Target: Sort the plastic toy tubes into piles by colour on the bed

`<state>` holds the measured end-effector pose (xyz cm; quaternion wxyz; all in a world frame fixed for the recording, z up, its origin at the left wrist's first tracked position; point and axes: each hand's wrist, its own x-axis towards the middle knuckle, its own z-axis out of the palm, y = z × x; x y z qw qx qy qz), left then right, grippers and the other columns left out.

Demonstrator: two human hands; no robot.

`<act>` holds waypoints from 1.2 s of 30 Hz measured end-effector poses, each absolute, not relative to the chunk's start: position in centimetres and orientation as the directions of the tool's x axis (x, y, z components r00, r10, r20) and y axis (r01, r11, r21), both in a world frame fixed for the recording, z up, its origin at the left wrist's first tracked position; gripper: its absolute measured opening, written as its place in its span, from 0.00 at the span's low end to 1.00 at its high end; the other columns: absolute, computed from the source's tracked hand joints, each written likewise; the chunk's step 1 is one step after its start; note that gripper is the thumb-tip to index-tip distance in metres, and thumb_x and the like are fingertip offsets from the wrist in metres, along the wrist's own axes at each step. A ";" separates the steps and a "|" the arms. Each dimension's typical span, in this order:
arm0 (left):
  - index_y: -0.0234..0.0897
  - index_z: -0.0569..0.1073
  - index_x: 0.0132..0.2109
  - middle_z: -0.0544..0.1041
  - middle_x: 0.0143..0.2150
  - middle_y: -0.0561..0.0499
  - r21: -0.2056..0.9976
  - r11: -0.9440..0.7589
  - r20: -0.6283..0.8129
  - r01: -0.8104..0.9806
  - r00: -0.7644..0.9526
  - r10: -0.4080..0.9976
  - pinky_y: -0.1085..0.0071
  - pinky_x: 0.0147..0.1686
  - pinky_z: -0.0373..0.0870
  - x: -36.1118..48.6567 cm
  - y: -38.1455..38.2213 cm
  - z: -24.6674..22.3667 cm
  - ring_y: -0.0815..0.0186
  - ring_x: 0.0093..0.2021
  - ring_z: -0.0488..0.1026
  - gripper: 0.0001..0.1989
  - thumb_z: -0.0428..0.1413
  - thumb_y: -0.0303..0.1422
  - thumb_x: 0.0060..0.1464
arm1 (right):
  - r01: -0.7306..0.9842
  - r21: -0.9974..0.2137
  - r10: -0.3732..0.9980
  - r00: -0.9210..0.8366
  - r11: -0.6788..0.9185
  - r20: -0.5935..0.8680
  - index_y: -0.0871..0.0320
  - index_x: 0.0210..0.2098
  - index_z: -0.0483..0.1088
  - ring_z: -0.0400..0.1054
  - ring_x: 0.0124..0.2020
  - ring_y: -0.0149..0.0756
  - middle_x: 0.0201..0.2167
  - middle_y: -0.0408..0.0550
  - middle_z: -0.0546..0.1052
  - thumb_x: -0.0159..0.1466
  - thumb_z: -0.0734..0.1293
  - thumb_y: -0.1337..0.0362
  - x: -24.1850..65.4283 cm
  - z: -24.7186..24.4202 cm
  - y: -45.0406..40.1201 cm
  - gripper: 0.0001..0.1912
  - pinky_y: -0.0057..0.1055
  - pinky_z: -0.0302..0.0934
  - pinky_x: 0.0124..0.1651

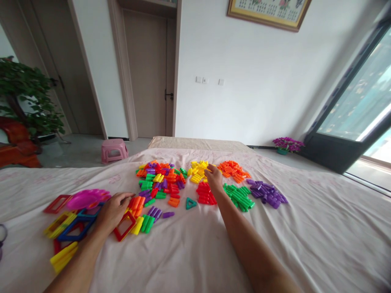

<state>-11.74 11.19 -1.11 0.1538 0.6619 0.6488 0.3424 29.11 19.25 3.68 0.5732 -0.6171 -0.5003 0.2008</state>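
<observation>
Here, our right grip (210,169) is at the right edge of the yellow tubes (197,171); we cannot tell whether it pinches one. Red tubes (205,195) lie nearer us. Our left grip (127,196), loosely curled, its hold unclear, has a red frame (133,220) just beside it.

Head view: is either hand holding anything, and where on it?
Cannot tell: the right hand is at the yellow tubes, possibly pinching one; the left hand is beside orange tubes, no hold clear.
</observation>
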 end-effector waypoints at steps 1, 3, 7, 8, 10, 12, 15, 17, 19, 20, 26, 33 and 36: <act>0.38 0.78 0.47 0.81 0.49 0.46 0.648 -0.110 0.253 0.754 -0.077 0.964 0.67 0.51 0.69 -11.7 11.2 -1.1 0.59 0.51 0.76 0.20 0.48 0.41 0.57 | 0.374 -0.912 0.837 0.436 0.166 0.331 0.63 0.54 0.71 0.75 0.45 0.40 0.52 0.57 0.76 0.58 0.64 0.65 29.3 3.7 19.3 0.25 0.35 0.69 0.47; 0.37 0.78 0.47 0.80 0.50 0.46 0.645 -0.113 0.254 0.755 -0.073 0.964 0.67 0.52 0.69 -11.7 11.2 -1.1 0.59 0.52 0.75 0.20 0.47 0.41 0.57 | 0.385 -0.902 0.833 0.422 0.193 0.358 0.62 0.52 0.72 0.75 0.44 0.40 0.51 0.56 0.77 0.57 0.64 0.66 28.9 3.7 19.0 0.23 0.35 0.69 0.46; 0.37 0.78 0.48 0.80 0.50 0.46 0.641 -0.116 0.254 0.758 -0.068 0.965 0.66 0.54 0.67 -11.6 11.0 -0.9 0.59 0.52 0.74 0.20 0.47 0.41 0.58 | 0.433 -0.841 0.892 0.156 0.324 0.424 0.60 0.40 0.77 0.75 0.38 0.38 0.37 0.49 0.81 0.56 0.64 0.68 25.7 3.9 17.3 0.14 0.32 0.68 0.43; 0.37 0.77 0.48 0.80 0.50 0.46 0.642 -0.111 0.251 0.759 -0.072 0.965 0.66 0.54 0.67 -11.6 11.0 -0.9 0.59 0.52 0.74 0.20 0.47 0.41 0.58 | 0.426 -0.824 0.900 0.047 0.374 0.432 0.59 0.39 0.78 0.75 0.37 0.37 0.36 0.48 0.81 0.57 0.65 0.67 24.6 4.0 16.7 0.12 0.31 0.67 0.41; 0.37 0.78 0.48 0.80 0.50 0.46 0.642 -0.106 0.250 0.759 -0.076 0.965 0.67 0.54 0.67 -11.6 11.0 -0.9 0.60 0.52 0.74 0.20 0.47 0.41 0.58 | 0.400 -0.794 0.889 -0.184 0.458 0.420 0.58 0.37 0.78 0.74 0.34 0.34 0.34 0.45 0.81 0.59 0.66 0.66 22.2 4.2 15.0 0.10 0.28 0.65 0.38; 0.38 0.78 0.47 0.80 0.50 0.47 0.640 -0.110 0.254 0.761 -0.075 0.964 0.67 0.54 0.67 -11.6 11.0 -0.9 0.60 0.52 0.75 0.20 0.47 0.41 0.58 | 0.401 -0.755 0.843 -0.389 0.518 0.372 0.58 0.38 0.78 0.72 0.32 0.32 0.33 0.45 0.80 0.61 0.68 0.64 20.0 4.5 13.0 0.08 0.25 0.63 0.35; 0.38 0.78 0.47 0.80 0.50 0.46 0.636 -0.118 0.260 0.762 -0.068 0.963 0.67 0.54 0.67 -11.7 11.1 -0.9 0.60 0.52 0.75 0.20 0.47 0.41 0.58 | 0.440 -0.648 0.748 -0.578 0.622 0.326 0.57 0.42 0.78 0.71 0.32 0.31 0.35 0.45 0.79 0.63 0.69 0.59 17.6 5.0 10.1 0.11 0.24 0.61 0.34; 0.37 0.78 0.47 0.80 0.49 0.46 0.633 -0.118 0.262 0.765 -0.069 0.962 0.67 0.54 0.67 -11.7 11.1 -1.0 0.60 0.52 0.75 0.20 0.47 0.42 0.58 | 0.469 -0.537 0.688 -0.643 0.701 0.337 0.55 0.48 0.76 0.71 0.37 0.33 0.40 0.46 0.78 0.65 0.68 0.54 16.5 5.1 8.5 0.16 0.25 0.62 0.38; 0.38 0.78 0.47 0.80 0.49 0.47 0.631 -0.116 0.264 0.767 -0.071 0.962 0.68 0.53 0.68 -11.7 11.1 -1.0 0.60 0.51 0.75 0.20 0.47 0.42 0.58 | 0.510 -0.420 0.651 -0.678 0.751 0.340 0.52 0.52 0.74 0.70 0.42 0.35 0.45 0.48 0.76 0.64 0.68 0.48 15.7 5.0 7.5 0.21 0.27 0.62 0.41; 0.38 0.78 0.47 0.80 0.49 0.47 0.632 -0.115 0.263 0.766 -0.072 0.962 0.68 0.53 0.68 -11.7 11.1 -1.0 0.60 0.51 0.75 0.20 0.48 0.42 0.58 | 0.534 -0.367 0.644 -0.689 0.761 0.333 0.51 0.53 0.73 0.69 0.43 0.37 0.46 0.48 0.75 0.64 0.67 0.46 15.4 4.9 7.2 0.24 0.29 0.62 0.42; 0.37 0.78 0.48 0.80 0.50 0.46 0.637 -0.126 0.267 0.760 -0.065 0.962 0.66 0.53 0.67 -11.7 11.1 -1.1 0.59 0.52 0.75 0.20 0.47 0.42 0.58 | 0.589 -0.238 0.635 -0.701 0.772 0.325 0.47 0.54 0.72 0.68 0.44 0.39 0.48 0.47 0.73 0.61 0.69 0.45 13.9 4.3 6.6 0.25 0.34 0.61 0.45; 0.38 0.78 0.47 0.80 0.49 0.46 0.626 -0.143 0.281 0.766 -0.051 0.959 0.66 0.53 0.68 -12.0 11.4 -1.4 0.59 0.52 0.75 0.20 0.47 0.42 0.58 | 0.508 -0.446 0.666 -0.659 0.737 0.350 0.52 0.45 0.74 0.71 0.43 0.38 0.41 0.44 0.78 0.56 0.76 0.57 13.8 3.7 6.7 0.19 0.31 0.62 0.47; 0.39 0.78 0.47 0.80 0.49 0.47 0.631 -0.140 0.276 0.763 -0.052 0.960 0.66 0.53 0.68 -12.1 11.4 -1.4 0.59 0.52 0.75 0.20 0.47 0.43 0.58 | 0.482 -0.614 0.754 -0.574 0.626 0.319 0.53 0.44 0.74 0.72 0.37 0.33 0.38 0.42 0.79 0.58 0.73 0.63 14.3 4.0 7.1 0.13 0.26 0.62 0.39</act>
